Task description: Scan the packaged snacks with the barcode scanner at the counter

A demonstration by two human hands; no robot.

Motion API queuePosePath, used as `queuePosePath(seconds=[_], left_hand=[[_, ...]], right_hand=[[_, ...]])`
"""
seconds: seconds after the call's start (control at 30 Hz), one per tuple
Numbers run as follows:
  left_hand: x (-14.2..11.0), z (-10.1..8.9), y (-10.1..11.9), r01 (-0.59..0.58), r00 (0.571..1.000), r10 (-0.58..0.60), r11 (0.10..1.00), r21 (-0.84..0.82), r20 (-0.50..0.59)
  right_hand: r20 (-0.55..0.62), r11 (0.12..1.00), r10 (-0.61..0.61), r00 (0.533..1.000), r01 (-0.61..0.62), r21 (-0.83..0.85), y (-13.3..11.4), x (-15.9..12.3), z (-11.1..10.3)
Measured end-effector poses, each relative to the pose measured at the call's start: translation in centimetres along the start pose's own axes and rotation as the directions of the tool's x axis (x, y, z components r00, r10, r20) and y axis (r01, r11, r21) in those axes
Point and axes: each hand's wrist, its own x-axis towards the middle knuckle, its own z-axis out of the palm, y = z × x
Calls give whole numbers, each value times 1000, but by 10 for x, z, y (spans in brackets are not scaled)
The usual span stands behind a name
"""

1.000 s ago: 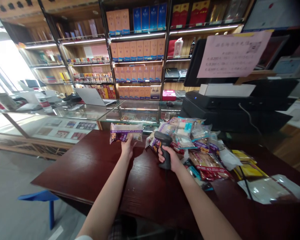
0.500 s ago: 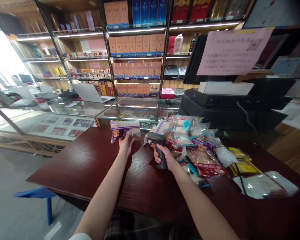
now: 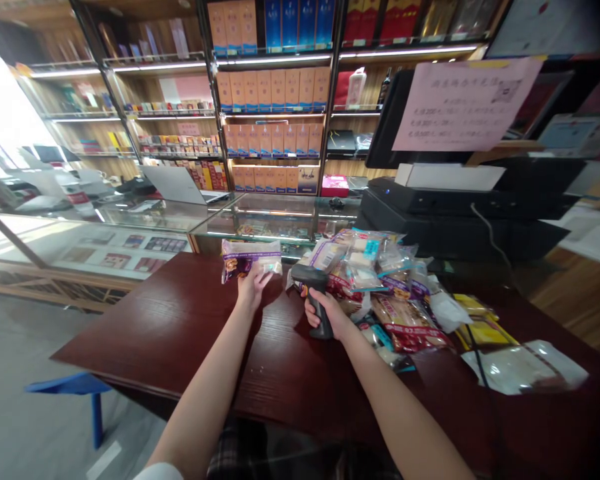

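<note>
My left hand [image 3: 253,290] holds up a plastic-wrapped snack packet [image 3: 250,260] with a purple band, gripping it from below above the dark red wooden counter [image 3: 180,347]. My right hand [image 3: 325,315] is wrapped around the handle of a black handheld barcode scanner [image 3: 313,297], whose head tilts left toward the packet. The two stay apart. Just right of the scanner lies a heap of packaged snacks [image 3: 375,280], close to my right hand.
A black cash register or printer unit [image 3: 460,213] with a cable stands behind the heap. Glass display cases [image 3: 260,223] run along the counter's far side, with shelves of boxed goods behind them. A white plastic bag [image 3: 525,367] lies at the right, and a blue stool [image 3: 75,385] stands at the left.
The scanner has moved left and closer to the packet, and the view has shifted slightly. My left hand still holds the packet at about the same place.
</note>
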Motion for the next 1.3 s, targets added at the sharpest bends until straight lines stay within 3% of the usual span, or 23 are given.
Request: queuePosePath(seconds=[0.5, 0.73, 0.87, 1.0, 1.07, 1.2, 1.3], left_hand=[[-5, 4, 3, 39, 999, -39, 998, 54, 11], [7, -1, -4, -197, 970, 216, 966, 166, -108], [15, -9, 2, -251, 908, 375, 842, 478, -184], [21, -17, 9, -69, 787, 510, 631, 772, -346], [23, -19, 12, 26, 761, 511, 591, 806, -399], [24, -20, 17, 53, 751, 533, 539, 841, -390], [23, -19, 18, 181, 798, 431, 497, 849, -422]], right_hand=[[19, 999, 32, 999, -33, 27, -3, 0, 0], [34, 999, 21, 999, -23, 42, -4, 0, 0], [35, 999, 18, 999, -20, 43, -4, 0, 0], [23, 1000, 3, 1000, -4, 28, -4, 0, -1], [20, 1000, 0, 1000, 0, 23, -4, 0, -1], [11, 1000, -9, 1000, 8, 23, -4, 0, -1], [7, 1000, -10, 1000, 10, 20, -4, 0, -1]])
